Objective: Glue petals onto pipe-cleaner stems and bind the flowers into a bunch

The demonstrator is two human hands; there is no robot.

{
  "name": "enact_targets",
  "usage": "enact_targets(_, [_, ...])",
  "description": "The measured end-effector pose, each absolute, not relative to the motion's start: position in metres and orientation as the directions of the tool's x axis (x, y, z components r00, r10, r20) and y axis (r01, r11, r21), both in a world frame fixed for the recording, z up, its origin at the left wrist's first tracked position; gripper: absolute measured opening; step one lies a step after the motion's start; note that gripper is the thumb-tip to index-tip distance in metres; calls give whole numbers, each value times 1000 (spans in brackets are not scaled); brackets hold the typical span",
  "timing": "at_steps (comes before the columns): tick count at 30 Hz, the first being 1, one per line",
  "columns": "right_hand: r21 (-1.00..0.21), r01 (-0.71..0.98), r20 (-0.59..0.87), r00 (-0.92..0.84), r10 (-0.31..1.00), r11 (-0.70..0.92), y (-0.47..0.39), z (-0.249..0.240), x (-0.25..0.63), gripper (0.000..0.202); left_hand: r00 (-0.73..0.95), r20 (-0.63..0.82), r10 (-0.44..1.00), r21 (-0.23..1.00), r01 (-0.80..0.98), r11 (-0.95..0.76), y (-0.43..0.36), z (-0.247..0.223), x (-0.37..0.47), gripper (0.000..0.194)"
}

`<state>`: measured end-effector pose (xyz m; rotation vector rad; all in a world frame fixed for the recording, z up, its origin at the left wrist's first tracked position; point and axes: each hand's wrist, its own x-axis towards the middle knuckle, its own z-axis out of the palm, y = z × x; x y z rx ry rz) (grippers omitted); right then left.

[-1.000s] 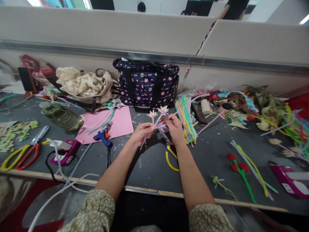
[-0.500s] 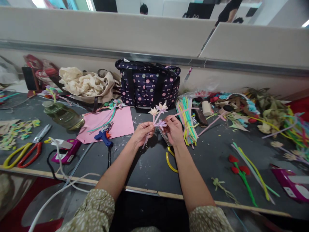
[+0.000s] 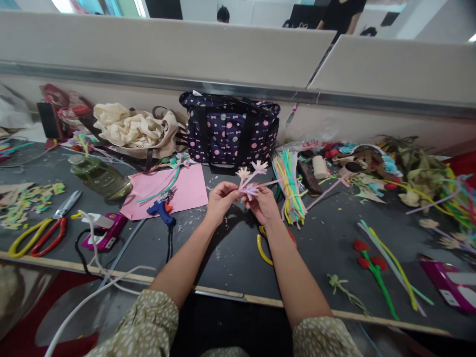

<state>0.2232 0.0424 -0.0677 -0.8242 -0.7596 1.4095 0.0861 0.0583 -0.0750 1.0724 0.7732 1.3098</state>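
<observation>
Between my two hands, above the middle of the dark table, is a small pipe-cleaner flower sprig (image 3: 248, 182) with cream and lilac star-shaped heads. My left hand (image 3: 222, 201) pinches its stem from the left side. My right hand (image 3: 265, 206) is closed on the sprig's right side, by the lilac head, and a pink pipe cleaner (image 3: 273, 183) runs out from it to the right. A tied bundle of pastel pipe cleaners (image 3: 292, 191) stands just right of that hand. Beneath my right forearm, yellow-handled scissors (image 3: 263, 250) are partly hidden.
On the left are a blue glue gun (image 3: 161, 212) on pink paper (image 3: 193, 186), a green bottle (image 3: 102, 177), large scissors (image 3: 48, 225) and a purple device (image 3: 107, 235). A patterned bag (image 3: 232, 131) stands behind. Red pipe-cleaner flowers (image 3: 372, 260) lie at right.
The sprig is turned a little and held slightly further right; its stem end no longer shows below my left hand. My fingers have drawn closer together around it.
</observation>
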Motion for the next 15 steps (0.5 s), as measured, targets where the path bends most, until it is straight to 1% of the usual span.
enact_targets(2, [-883, -462, 47, 96, 994, 86, 42, -68, 222, 19, 57, 283, 957, 947, -176, -270, 58, -75, 84, 24])
enact_targets(3, [-901, -412, 93, 124, 988, 137, 42, -69, 222, 18, 47, 364, 930, 930, -79, -359, 58, -75, 83, 20])
enact_targets(5, [-927, -287, 199, 171, 965, 242, 43, -71, 221, 15, 75, 490, 869, 867, 69, -494, 59, -76, 81, 12])
enact_targets(7, [-934, -161, 287, 194, 938, 319, 43, -74, 221, 12, 106, 569, 815, 795, 182, -579, 59, -77, 79, 10])
enact_targets(10, [-920, 20, 388, 195, 901, 392, 44, -79, 221, 9, 104, 626, 773, 694, 377, -613, 59, -80, 77, 12])
enact_targets(12, [-875, 160, 482, 192, 855, 457, 44, -81, 220, 9, 104, 636, 765, 639, 484, -597, 58, -80, 76, 12])
enact_targets(14, [-811, 282, 571, 185, 800, 513, 43, -82, 217, 11, 103, 624, 774, 627, 526, -576, 57, -80, 75, 11])
enact_targets(15, [-787, 320, 597, 183, 781, 527, 41, -81, 215, 11, 94, 608, 788, 646, 519, -560, 57, -80, 75, 11])
